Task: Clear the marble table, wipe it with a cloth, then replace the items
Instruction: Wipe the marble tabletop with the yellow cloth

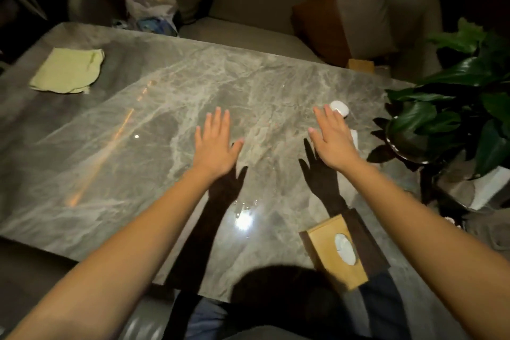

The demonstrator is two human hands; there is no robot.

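So the right hand (332,143), flat and empty, hovers right beside the white earbud case (340,108); the left hand (216,143), spread and empty too, is farther off.

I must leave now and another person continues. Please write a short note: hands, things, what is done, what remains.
Left hand and right hand: open, flat, empty, above the marble table.
Cloth: far left corner, untouched.
Tissue box: near edge, right. White case: by the right fingertips. Plant: right end.
Done: nothing clear.
Left: clear the items, wipe, replace them.
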